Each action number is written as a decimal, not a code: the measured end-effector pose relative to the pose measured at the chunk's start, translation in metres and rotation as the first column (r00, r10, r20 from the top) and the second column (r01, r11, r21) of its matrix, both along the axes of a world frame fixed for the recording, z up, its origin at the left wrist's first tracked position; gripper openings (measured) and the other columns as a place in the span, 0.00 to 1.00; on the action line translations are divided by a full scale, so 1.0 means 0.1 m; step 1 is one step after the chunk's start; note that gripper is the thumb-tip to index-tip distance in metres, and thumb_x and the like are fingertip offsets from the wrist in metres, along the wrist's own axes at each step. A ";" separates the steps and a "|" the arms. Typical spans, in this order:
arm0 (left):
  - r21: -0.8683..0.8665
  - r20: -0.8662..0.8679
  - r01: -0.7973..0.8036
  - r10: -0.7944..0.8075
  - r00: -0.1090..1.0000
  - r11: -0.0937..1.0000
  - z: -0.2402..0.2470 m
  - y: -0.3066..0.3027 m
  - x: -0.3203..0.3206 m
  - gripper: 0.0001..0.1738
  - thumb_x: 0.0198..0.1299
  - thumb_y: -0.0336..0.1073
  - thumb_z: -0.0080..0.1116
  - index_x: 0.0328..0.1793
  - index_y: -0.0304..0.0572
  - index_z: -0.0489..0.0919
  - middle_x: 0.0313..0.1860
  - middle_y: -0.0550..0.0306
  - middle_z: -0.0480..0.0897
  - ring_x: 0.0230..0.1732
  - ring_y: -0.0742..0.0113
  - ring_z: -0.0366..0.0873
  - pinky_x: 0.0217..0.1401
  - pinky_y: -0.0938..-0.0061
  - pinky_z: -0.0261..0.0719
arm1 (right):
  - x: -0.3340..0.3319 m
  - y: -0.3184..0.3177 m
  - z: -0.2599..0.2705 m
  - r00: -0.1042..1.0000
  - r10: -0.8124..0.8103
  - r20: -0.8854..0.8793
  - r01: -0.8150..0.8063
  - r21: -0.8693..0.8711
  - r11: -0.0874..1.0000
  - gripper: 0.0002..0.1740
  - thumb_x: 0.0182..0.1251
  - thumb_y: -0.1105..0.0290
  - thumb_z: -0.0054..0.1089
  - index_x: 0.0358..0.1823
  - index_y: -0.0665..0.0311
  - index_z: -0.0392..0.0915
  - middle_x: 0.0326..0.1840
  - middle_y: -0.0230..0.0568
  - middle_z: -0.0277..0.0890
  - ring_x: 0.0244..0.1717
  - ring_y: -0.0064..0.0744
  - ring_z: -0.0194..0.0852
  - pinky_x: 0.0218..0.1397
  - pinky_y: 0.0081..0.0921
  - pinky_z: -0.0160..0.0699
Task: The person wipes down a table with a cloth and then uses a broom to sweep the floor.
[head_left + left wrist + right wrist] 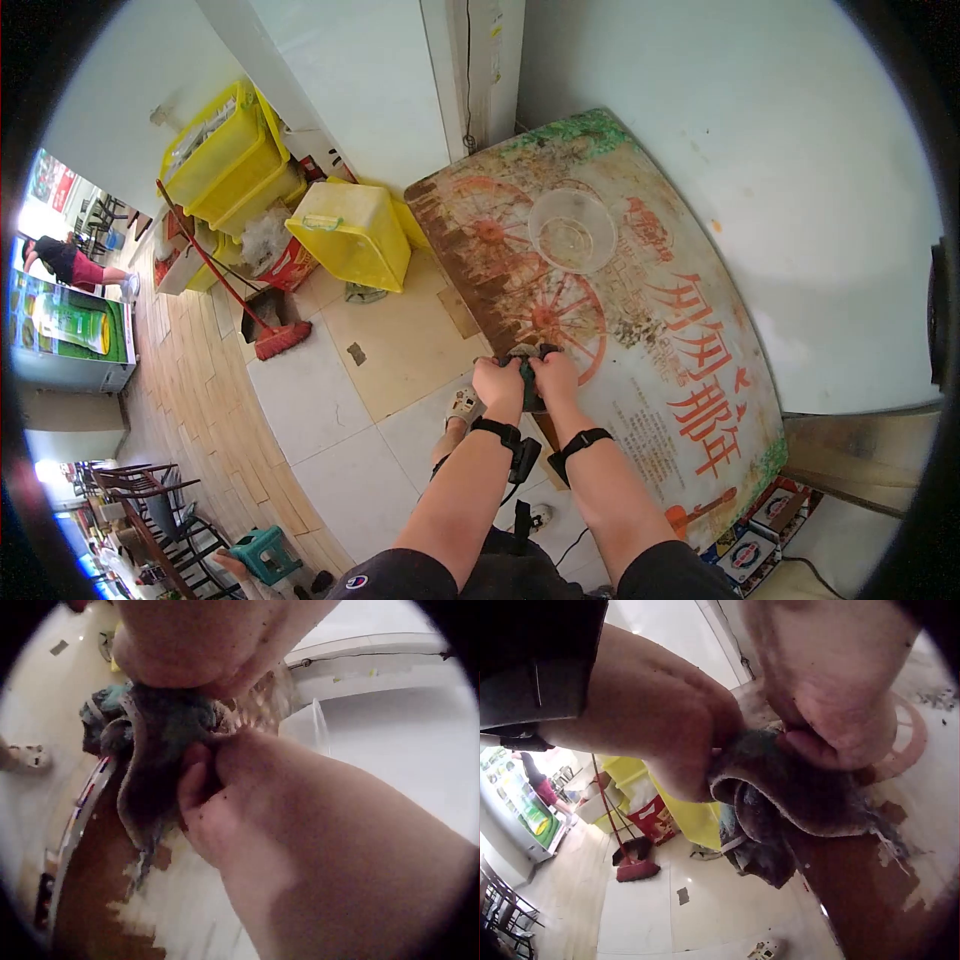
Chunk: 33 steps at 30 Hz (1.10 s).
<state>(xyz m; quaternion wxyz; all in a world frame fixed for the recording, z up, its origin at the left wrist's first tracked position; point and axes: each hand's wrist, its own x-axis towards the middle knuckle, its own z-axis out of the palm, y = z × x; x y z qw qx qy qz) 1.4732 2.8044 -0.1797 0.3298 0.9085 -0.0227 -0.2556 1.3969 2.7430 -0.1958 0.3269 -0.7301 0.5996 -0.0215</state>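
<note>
Both hands grip a dark, greenish, ragged cloth over the left edge of a worn printed table. In the head view the left hand and the right hand are side by side, with the cloth bunched between them. The right wrist view shows the cloth folded, its frayed end hanging by the table edge; the left hand pinches one side and the right hand curls round the other. A clear round plastic tub stands on the table beyond the hands.
Yellow bins stand on the floor beyond the table's left side, near a red broom and a dustpan. A white wall borders the table's right side. Chairs, a green stool and another person are at far left.
</note>
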 end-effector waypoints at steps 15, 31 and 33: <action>-0.075 -0.018 0.249 -0.251 0.968 0.966 0.11 0.73 -0.66 0.23 0.42 0.44 0.72 0.34 0.32 0.76 0.29 0.42 0.80 0.35 0.46 0.79 0.38 0.60 0.75 | -0.96 0.67 0.41 0.995 -0.053 0.082 0.044 0.116 0.992 0.20 0.59 0.60 0.61 0.18 0.70 0.77 0.12 0.45 0.73 0.16 0.39 0.76 0.22 0.36 0.72; 0.069 0.221 0.465 -0.468 0.856 0.883 0.20 0.08 -0.22 0.15 0.51 0.35 0.64 0.41 0.34 0.77 0.38 0.43 0.81 0.43 0.43 0.79 0.45 0.56 0.77 | -0.40 0.21 -0.13 0.997 -0.015 0.080 0.014 0.018 1.000 0.21 0.60 0.60 0.58 0.15 0.69 0.77 0.11 0.45 0.74 0.19 0.40 0.79 0.29 0.35 0.77; 0.089 0.171 0.446 -0.455 0.874 0.890 0.22 0.00 -0.18 0.15 0.52 0.35 0.64 0.41 0.33 0.77 0.38 0.43 0.82 0.44 0.43 0.79 0.46 0.56 0.77 | -0.31 0.11 -0.04 0.998 -0.019 0.063 0.015 0.063 0.998 0.21 0.61 0.60 0.58 0.15 0.69 0.77 0.11 0.45 0.74 0.19 0.40 0.79 0.29 0.35 0.77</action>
